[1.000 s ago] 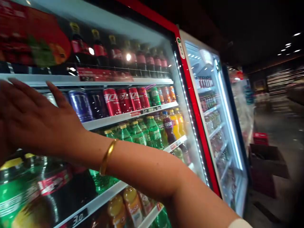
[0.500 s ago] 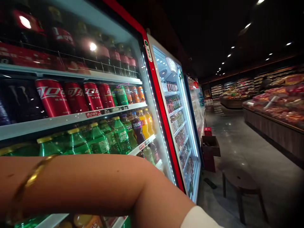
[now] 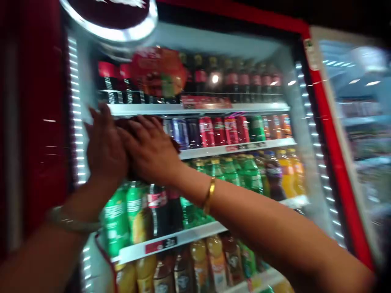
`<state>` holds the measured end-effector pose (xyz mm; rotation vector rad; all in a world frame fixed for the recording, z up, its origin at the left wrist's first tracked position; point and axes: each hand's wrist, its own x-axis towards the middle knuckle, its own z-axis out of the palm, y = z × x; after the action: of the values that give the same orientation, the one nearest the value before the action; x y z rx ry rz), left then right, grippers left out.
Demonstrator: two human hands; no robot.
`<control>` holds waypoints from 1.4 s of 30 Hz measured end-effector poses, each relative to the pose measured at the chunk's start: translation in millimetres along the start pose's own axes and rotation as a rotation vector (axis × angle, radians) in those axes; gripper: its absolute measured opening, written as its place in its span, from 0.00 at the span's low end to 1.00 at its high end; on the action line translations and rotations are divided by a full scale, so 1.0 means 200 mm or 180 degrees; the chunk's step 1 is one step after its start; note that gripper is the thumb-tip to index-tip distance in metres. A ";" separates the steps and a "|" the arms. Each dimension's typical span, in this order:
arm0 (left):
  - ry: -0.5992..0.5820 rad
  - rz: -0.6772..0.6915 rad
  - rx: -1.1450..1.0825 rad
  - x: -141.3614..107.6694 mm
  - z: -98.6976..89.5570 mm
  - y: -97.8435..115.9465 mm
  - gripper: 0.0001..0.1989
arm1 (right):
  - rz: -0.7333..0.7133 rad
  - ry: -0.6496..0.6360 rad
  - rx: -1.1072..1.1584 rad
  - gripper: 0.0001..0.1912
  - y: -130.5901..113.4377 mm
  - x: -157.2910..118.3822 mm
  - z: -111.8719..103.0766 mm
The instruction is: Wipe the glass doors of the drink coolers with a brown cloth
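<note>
- Your left hand (image 3: pixel 106 152) and right hand (image 3: pixel 155 152) are raised close together; a sideways slip of either could knock them into each other.
- The gold bangle (image 3: pixel 209 195) on your right wrist or the pale one (image 3: pixel 75 221) on your left could rap the glass (image 3: pixel 214 40) if a wrist dips inward.
- Glare and reflections could make you misjudge how near the glass is, jamming your fingertips.
- Leaning hard through flat palms could make them skid, or leave smears.
- Your fingers look extended and slightly spread on both hands; no pinch shows, though blur and the palms facing away hide the pads.
- The glass lies just beyond your fingers; contact, you can't tell. A dark patch (image 3: pixel 134 173) shows between and behind your hands, perhaps a reflection.
</note>
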<state>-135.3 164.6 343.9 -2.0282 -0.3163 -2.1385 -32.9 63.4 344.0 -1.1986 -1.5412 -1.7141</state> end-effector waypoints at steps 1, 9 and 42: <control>0.0016 0.0089 0.0167 0.01 -0.07 -0.04 0.27 | -0.0135 0.0127 0.0142 0.24 0.02 0.03 0.02; -0.0329 0.0473 0.0855 -0.03 -0.07 0.01 0.32 | 0.0067 0.0905 0.0517 0.19 0.10 0.01 0.06; -0.0616 0.0400 0.1157 -0.02 -0.07 0.06 0.35 | -0.0519 0.0266 0.0207 0.17 0.41 -0.04 -0.10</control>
<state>-145.5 148.9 338.8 -1.9812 -0.5447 -1.6710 35.3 25.8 379.0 -0.9799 -1.6697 -1.7781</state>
